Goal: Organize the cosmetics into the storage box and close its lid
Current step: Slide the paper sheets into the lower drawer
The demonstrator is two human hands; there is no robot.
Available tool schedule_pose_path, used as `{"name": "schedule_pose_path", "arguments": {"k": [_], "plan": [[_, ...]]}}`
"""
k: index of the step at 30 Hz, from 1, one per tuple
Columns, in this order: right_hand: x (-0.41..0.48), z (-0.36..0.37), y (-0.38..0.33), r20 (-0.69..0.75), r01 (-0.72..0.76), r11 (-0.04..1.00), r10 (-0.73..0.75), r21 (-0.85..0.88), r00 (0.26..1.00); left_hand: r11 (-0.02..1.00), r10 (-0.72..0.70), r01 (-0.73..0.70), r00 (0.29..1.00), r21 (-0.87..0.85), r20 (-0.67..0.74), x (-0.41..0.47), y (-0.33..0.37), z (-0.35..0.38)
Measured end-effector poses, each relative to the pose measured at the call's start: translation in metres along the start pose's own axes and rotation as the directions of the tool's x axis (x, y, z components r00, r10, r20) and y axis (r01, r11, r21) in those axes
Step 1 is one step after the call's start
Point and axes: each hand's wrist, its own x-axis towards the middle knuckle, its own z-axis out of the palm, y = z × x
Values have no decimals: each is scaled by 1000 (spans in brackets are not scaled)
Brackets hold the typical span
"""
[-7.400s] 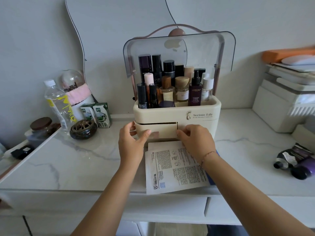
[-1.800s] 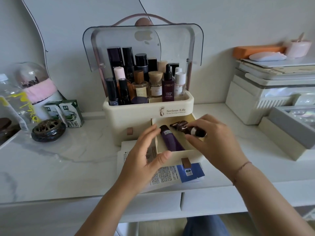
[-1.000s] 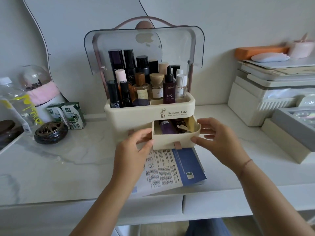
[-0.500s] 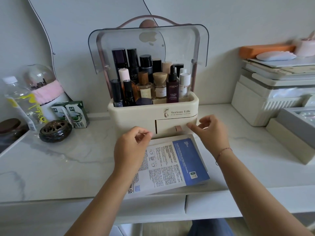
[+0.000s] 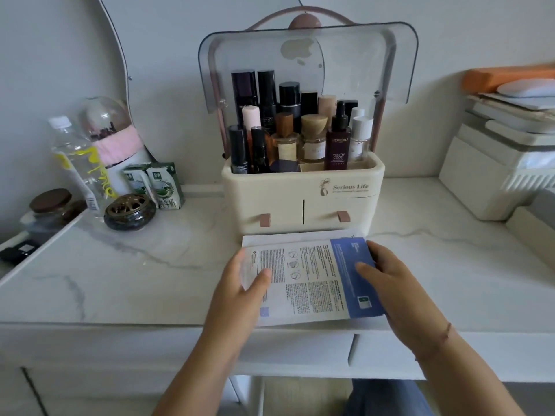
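A cream storage box [image 5: 279, 190] stands at the back of the marble desk, its clear lid [image 5: 354, 58] raised. Several bottles [image 5: 338, 145] stand upright in its top tray. Both front drawers [image 5: 338, 210] are pushed in. In front of the box lies a stack of flat sheet-mask packets [image 5: 309, 280], white with a blue right side. My left hand [image 5: 240, 292] grips the stack's left edge, thumb on top. My right hand [image 5: 387, 280] holds its right edge, thumb on the blue part.
At the left stand a water bottle [image 5: 75, 157], a glass dome [image 5: 105, 127], two small cartons [image 5: 156, 184] and a dark round burner [image 5: 130, 211]. White stacked boxes [image 5: 495, 163] fill the right. The desk's front edge lies just below the packets.
The right drawer, open with tubes a second ago, is now pushed in. Both hands have come back from the drawer front and taken hold of the packets.
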Motion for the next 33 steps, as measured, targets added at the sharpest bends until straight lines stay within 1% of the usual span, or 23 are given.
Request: {"name": "schedule_pose_path", "arguments": {"k": [3, 6, 10, 14, 20, 24, 26, 27, 29, 30, 31, 32, 33], "plan": [[-4, 17, -1, 53, -10, 998, 7, 56, 999, 997, -16, 17, 1000, 76, -22, 9, -5, -21], [-5, 49, 0, 95, 8, 995, -17, 100, 995, 995, -31, 38, 997, 96, -74, 17, -15, -54], [-4, 104, -2, 138, 35, 992, -52, 120, 989, 985, -38, 55, 994, 161, -107, 34, -29, -105], [5, 143, -8, 236, 32, 991, -62, 128, 970, 977, -71, 94, 989, 190, -127, 52, -39, -147], [18, 166, -7, 355, 79, 992, -110, 102, 928, 985, -81, 101, 987, 143, -140, 67, -53, -185], [28, 178, -17, 381, 97, 993, -117, 73, 917, 980, -90, 117, 982, 161, -166, 73, -54, -196], [26, 179, -18, 380, 77, 993, -106, 89, 919, 971, -84, 117, 984, 210, -159, 71, -50, -196], [25, 175, -17, 355, 83, 994, -105, 77, 929, 959, -48, 92, 985, 267, -168, 68, -45, -193], [21, 158, -12, 237, 88, 996, -90, 19, 967, 908, 94, 18, 965, 418, -245, 61, -32, -183], [21, 145, -9, 180, 56, 996, -68, 71, 981, 882, 195, -35, 935, 470, -297, 56, -24, -175], [20, 131, -8, 143, -7, 980, -22, 200, 990, 863, 311, -120, 892, 491, -328, 50, -14, -162], [21, 116, -8, 130, -80, 929, 35, 360, 991, 838, 426, -236, 847, 493, -319, 42, -2, -146], [22, 102, -9, 128, -143, 861, 91, 488, 988, 809, 509, -352, 819, 470, -263, 34, 9, -127]]}}
